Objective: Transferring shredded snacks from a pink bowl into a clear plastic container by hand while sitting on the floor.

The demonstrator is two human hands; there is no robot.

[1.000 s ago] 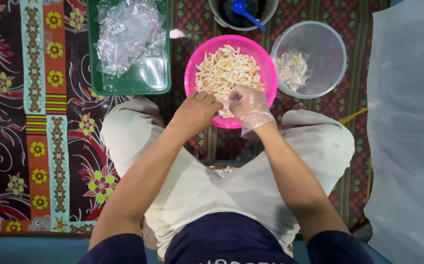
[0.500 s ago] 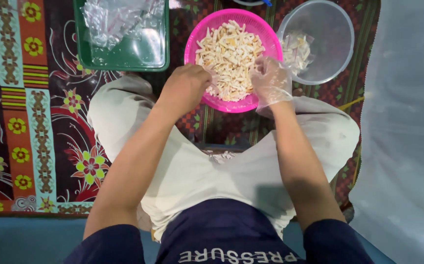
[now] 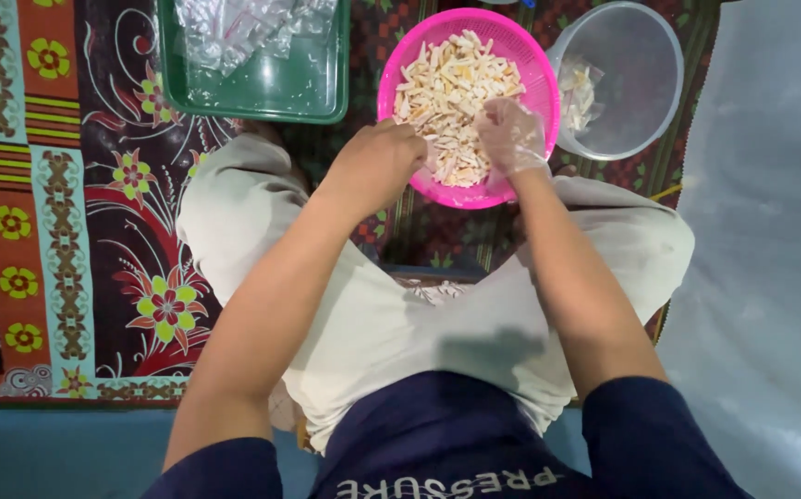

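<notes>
A seated person works over a pink basket [image 3: 396, 88] of pale snack sticks [image 3: 451, 83], which lies directly ahead of both hands. The bare left hand [image 3: 374, 166] curls closed at the near rim; whether it holds anything cannot be told. The gloved right hand [image 3: 511, 137], nearer the heap, rests on it, fingers bent.

Pink bowl [image 3: 520, 42] glossy plastic; right hand [image 3: 511, 139] in thin clear plastic glove; mat [image 3: 67, 231] patterned cloth.
</notes>
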